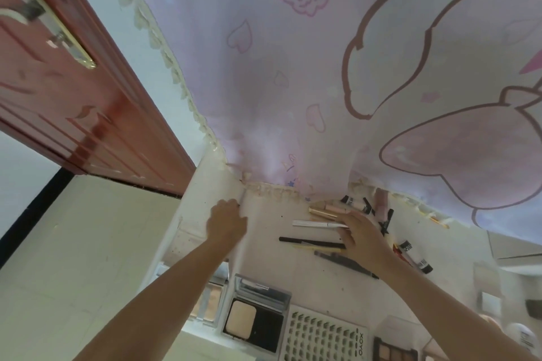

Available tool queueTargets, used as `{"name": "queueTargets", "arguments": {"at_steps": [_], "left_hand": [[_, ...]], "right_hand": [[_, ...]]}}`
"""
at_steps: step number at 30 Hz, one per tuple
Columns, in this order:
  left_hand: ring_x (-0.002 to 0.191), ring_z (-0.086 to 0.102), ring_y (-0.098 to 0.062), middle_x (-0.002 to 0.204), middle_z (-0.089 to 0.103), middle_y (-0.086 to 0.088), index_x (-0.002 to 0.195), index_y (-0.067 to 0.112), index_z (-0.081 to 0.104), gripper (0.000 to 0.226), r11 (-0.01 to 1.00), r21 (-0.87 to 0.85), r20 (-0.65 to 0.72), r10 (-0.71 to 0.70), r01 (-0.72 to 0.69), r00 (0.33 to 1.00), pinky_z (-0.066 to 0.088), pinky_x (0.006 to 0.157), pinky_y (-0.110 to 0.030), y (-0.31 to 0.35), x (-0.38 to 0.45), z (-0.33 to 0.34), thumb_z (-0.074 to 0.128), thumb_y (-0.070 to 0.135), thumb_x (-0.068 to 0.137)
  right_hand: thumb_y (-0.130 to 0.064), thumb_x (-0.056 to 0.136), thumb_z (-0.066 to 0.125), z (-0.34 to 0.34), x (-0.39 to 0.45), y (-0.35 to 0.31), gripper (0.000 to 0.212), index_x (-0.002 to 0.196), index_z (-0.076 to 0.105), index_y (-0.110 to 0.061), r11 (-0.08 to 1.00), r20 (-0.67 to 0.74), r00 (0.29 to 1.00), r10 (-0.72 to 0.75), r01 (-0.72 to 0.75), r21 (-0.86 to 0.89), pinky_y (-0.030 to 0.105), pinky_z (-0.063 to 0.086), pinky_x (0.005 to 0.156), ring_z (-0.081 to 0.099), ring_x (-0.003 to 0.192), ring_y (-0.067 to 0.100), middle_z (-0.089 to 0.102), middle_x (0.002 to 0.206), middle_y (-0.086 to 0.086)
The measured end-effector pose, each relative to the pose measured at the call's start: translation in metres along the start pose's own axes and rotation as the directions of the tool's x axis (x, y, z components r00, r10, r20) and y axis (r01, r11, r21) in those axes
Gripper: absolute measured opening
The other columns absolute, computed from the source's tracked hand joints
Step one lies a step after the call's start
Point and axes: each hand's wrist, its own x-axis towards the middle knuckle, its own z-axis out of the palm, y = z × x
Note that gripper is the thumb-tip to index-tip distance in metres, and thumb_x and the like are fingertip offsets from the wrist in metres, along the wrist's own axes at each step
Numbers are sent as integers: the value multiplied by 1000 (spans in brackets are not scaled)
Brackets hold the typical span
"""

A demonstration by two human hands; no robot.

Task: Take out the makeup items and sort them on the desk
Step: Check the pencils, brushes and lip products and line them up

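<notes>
The desk (264, 267) carries the makeup items in loose groups, which suggests that sorting is well under way. The right hand (362, 239) lies over the pen-shaped items in the middle of the desk, fingers extended and spread flat, holding nothing; the fingertips touch the end of the white pen (318, 224), and the hand covers the near ends of the black pencil (311, 241) and the yellow pencil (318, 248) just beside it. This flat placement appears intended to align the slim items side by side rather than to lift one. A dark liner (346, 264) lies just below these, partly under the wrist. The gold tube (322, 212) rests beyond the fingertips, near the small black-capped tubes (356, 203) at the back edge. Two further tubes (413, 255) lie to the right of the hand. The left hand (227, 221) rests at the left edge of the desk with fingers curled; whether it grips anything cannot be determined, and it probably steadies the person while the other hand works. Flat cases occupy the near edge: an open powder compact (253, 324), a second compact (211, 299) beside it, a perforated white box (322, 337) and an eyeshadow palette (394, 352). A pink printed curtain (322, 67) hangs behind the desk.
</notes>
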Motion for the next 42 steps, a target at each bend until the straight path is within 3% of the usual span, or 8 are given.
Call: {"name": "queueTargets", "arguments": {"at_steps": [4, 8, 16, 21, 23, 29, 35, 42], "left_hand": [[127, 38, -18, 137, 41, -3, 133, 12, 40, 43, 880, -114, 69, 470, -461, 880, 30, 106, -25, 31, -39, -12, 47, 20, 91], [95, 50, -20, 117, 54, -11, 117, 5, 47, 28, 764, -77, 56, 645, -640, 762, 37, 77, -24, 59, -60, -25, 44, 20, 94], [74, 55, -25, 100, 63, -13, 119, 2, 44, 36, 716, -38, -112, 690, -697, 715, 31, 60, -19, 59, -93, -36, 38, 29, 97], [52, 32, -10, 66, 44, 5, 96, 10, 41, 13, 668, -232, 69, 736, -707, 673, 28, 46, -12, 52, -114, -51, 37, 23, 98], [50, 31, -5, 61, 35, 10, 89, 14, 35, 13, 656, -299, 91, 743, -693, 663, 32, 47, -11, 50, -121, -63, 38, 22, 98], [68, 33, -10, 78, 36, 3, 89, 6, 53, 23, 662, -54, -159, 734, -748, 661, 28, 63, -14, 43, -115, -89, 43, 25, 96], [78, 35, -6, 91, 42, 7, 119, 11, 52, 35, 678, -19, -286, 700, -735, 654, 28, 67, -9, 42, -120, -95, 53, 32, 90], [74, 40, -8, 85, 59, -6, 99, 8, 65, 29, 669, 9, -439, 670, -743, 598, 31, 58, -9, 41, -120, -99, 54, 34, 89]], "right_hand": [[-16, 93, 47, -19, -7, -22, 28, 119, 55, -7, 987, -3, 999, -44, 44, 153, 15, 39, 76, 54, 90, 16, 58, 101, 2], [-12, 94, 45, -46, -17, -51, 15, 96, 60, -14, 924, -49, 996, -77, 90, 372, 22, 40, 69, 55, 74, 21, 60, 83, 5], [-23, 98, 32, -66, -32, -75, 38, 61, 35, -17, 934, -36, 999, 39, -23, 356, 14, 35, 50, 32, 49, 9, 33, 56, -2], [-19, 97, 34, -73, -57, -81, 35, 63, 31, -28, 942, -112, 972, -208, 229, 243, 28, 18, 57, 38, 49, 12, 39, 54, -6], [-31, 94, 35, -82, -62, -84, 29, 65, 32, -31, 918, -145, 940, -310, 335, 211, 22, 30, 53, 41, 43, 8, 38, 52, -9], [-18, 90, 47, -106, -59, -86, 18, 85, 44, -35, 862, -122, 902, -413, 431, 268, 11, 45, 58, 55, 62, 1, 53, 76, -16], [-29, 97, 36, -108, -54, -92, 39, 60, 44, -17, 936, -55, 985, -165, 174, 304, 5, 36, 41, 42, 27, 1, 48, 31, -12], [3, 79, 62, -114, -60, -87, 36, 84, 52, -31, 720, -247, 939, -240, 343, 603, 10, 52, 65, 62, 74, 3, 59, 85, -10]]}}
